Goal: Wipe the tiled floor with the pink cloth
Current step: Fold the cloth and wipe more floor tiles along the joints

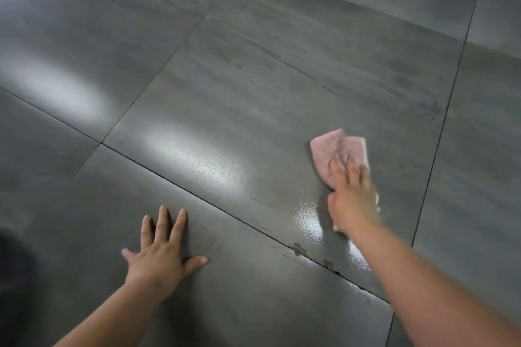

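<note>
The pink cloth (pixel 335 151) lies flat on the grey tiled floor (pixel 253 70), on the large tile to the right of centre. My right hand (pixel 352 194) presses down on the cloth's near part, fingers spread over it, and covers that half. My left hand (pixel 163 251) rests flat on the neighbouring near tile with its fingers apart and nothing in it. A wet, shiny patch (pixel 307 222) shows on the floor just left of my right wrist.
Dark grout lines (pixel 197 196) run diagonally between the big tiles. Small chips (pixel 298 249) mark the grout line near my right forearm. Light glare (pixel 208 160) reflects off the middle tile. A dark shape (pixel 11 276) sits at the lower left edge.
</note>
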Tool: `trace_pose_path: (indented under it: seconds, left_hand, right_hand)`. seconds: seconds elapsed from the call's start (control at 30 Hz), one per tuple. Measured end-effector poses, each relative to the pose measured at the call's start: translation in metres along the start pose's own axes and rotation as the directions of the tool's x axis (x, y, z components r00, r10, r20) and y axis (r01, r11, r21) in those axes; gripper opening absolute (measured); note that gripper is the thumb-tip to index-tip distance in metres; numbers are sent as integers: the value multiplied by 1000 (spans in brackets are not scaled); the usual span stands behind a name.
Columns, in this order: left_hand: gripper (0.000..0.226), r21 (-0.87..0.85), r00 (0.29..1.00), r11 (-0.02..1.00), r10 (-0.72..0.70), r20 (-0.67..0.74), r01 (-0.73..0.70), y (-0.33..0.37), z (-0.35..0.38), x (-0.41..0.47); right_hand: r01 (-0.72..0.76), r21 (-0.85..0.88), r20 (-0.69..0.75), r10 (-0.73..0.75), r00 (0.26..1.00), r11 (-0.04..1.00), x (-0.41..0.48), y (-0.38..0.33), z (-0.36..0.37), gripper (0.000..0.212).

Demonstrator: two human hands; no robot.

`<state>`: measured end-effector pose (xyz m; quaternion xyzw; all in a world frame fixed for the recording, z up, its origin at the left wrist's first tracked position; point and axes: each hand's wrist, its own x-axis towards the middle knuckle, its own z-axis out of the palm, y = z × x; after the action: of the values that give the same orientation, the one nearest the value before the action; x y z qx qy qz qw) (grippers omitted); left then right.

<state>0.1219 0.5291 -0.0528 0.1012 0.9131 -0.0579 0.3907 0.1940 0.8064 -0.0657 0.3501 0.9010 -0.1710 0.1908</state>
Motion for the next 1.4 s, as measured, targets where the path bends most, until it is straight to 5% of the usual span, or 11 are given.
trace_pose_path:
  seconds: [0.17, 0.33, 0.5, 0.63, 0.73, 0.8, 0.93, 1.03, 1.13, 1.23, 1.4]
  left_hand:
    - [86, -9, 1000, 1000, 3, -5, -3, -2, 1, -1]
    - [67, -67, 999, 998, 21, -28, -22, -7, -2, 1]
    - [55, -146, 995, 985, 84, -61, -92, -25, -5, 4]
    - [53, -233, 984, 968, 60, -167, -99, -45, 6, -1]
    - [53, -266, 979, 961, 22, -202, -77, -57, 22, -12]
    - [54, -263, 977, 960, 37, -210, -93, -62, 27, -14]
    - [52, -307, 975, 946, 37, -218, -105, -63, 22, -13]
    - [53, -273, 976, 955, 54, -210, -112, -64, 22, -12]
    - [52, -269, 980, 957, 61, -187, -111, -65, 20, -12]
    - [51, -263, 984, 959, 59, -169, -103, -64, 18, -11]
    - [51, -310, 985, 950, -13, -175, -42, -47, 21, -17]
  right_hand:
    - [411, -259, -56, -439, 897, 874, -55, -35, 63, 70]
    - [808, -362, 254, -785, 565, 465, -87, -12, 77, 48]
    - [384, -207, -51, -402, 914, 900, -45, 32, 26, 61]
    - [-20, 25, -74, 22, 997, 999, -56, -2, 21, 67]
    - [257, -53, 73, -253, 965, 965, -78, -52, 50, 64]
    - [612, -106, 125, -601, 790, 783, -103, -74, 81, 62]
    - [832, -249, 285, -784, 551, 495, -116, -63, 92, 50]
    - [725, -227, 164, -708, 687, 651, -77, -32, 61, 54]
    - [268, -98, 13, -268, 963, 958, -44, 22, 28, 62]
    - [-70, 38, -143, 74, 987, 997, -60, 47, 21, 69]
    - [514, -278, 8, -533, 846, 811, -120, 34, 73, 89]
